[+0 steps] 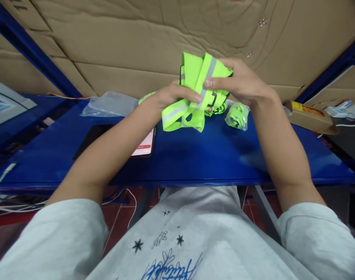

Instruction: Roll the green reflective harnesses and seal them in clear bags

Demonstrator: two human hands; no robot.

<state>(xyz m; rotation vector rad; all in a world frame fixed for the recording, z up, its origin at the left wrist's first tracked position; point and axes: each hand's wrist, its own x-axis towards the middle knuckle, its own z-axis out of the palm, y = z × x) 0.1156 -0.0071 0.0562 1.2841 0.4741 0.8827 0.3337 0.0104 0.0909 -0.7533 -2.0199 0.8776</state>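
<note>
A bundle of neon yellow-green reflective strap (199, 77) with grey stripes and black buckle pieces is held up above the blue table. My left hand (176, 94) pinches its lower left part, thumb across the front. On the upper right, my right hand (238, 79) is closed around the folded layers, its thumb pressing the grey stripe. A loose loop hangs below my left hand. Behind my right wrist, a rolled neon strap in a clear bag (237, 116) lies on the table. More neon strap shows partly hidden behind the held bundle.
A clear plastic bag (110, 104) lies at the back left of the blue table (195, 163). A tablet or phone with a lit screen (144, 146) sits beneath my left forearm. An open cardboard box (310, 114) stands at the right. Cardboard sheets (131, 35) wall the back.
</note>
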